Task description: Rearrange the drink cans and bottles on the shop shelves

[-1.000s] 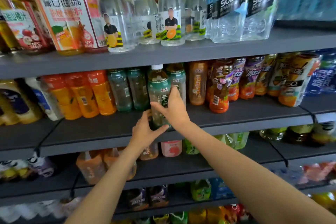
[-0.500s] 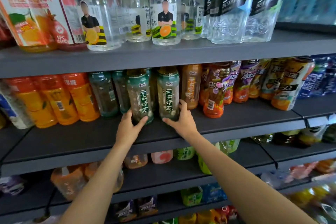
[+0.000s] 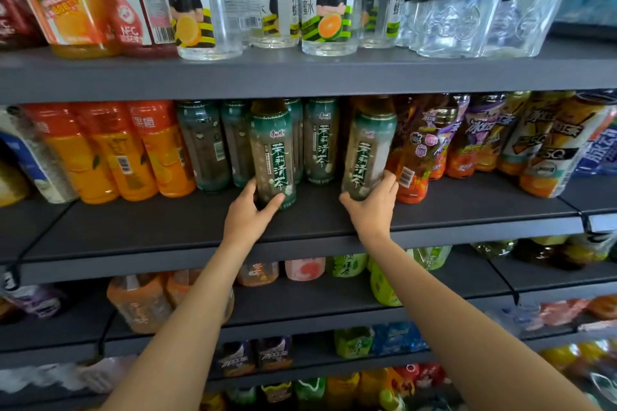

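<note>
Two green tea bottles are held on the middle shelf, one in each hand. The left bottle is gripped near its base by the left hand, with the thumb curled across the front and the fingers wrapped round the far side. It stands upright, a little forward of the green row behind it. The right bottle is gripped low down by the right hand, fingers curled on its right side and thumb under its left. It is tilted slightly to the right and sits just beside a purple-labelled bottle. Between the two held bottles, another green bottle is seen further back. Orange bottles are ranged toward the shelf's left end. On the top shelf, clear bottles and soda bottles are lined along the front edge.
</note>
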